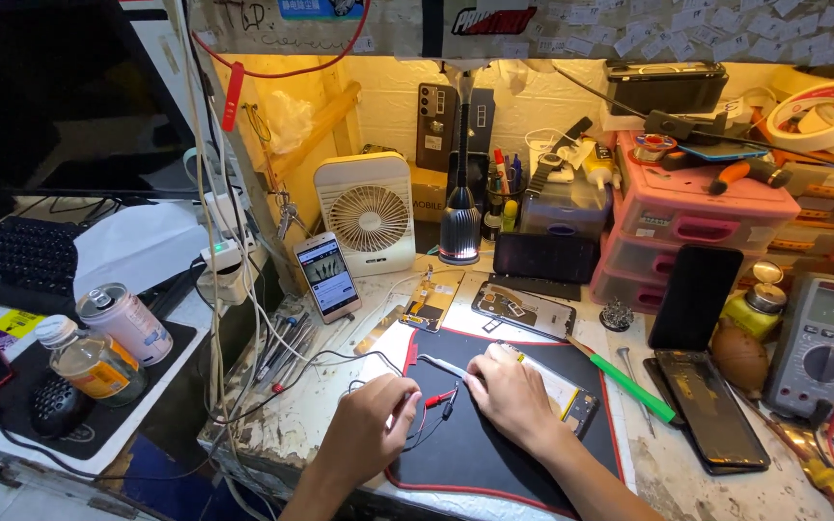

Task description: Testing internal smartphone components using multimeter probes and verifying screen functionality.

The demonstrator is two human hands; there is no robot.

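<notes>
Head camera shows the left hand (371,425) pinching the red probe (439,397) and the right hand (514,396) pressed flat on the opened phone (571,397) on the black mat (494,453); judged best practice: brace the phone, touch contacts lightly.

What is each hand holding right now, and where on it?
Left hand pinches the thin probe leads by their wires. Right hand presses flat on the opened phone, gripping nothing visible.

Opened phone (564,391) lay flat on black mat, internals up; red probe (439,397) and black probe (450,405) lay beside it.
</notes>
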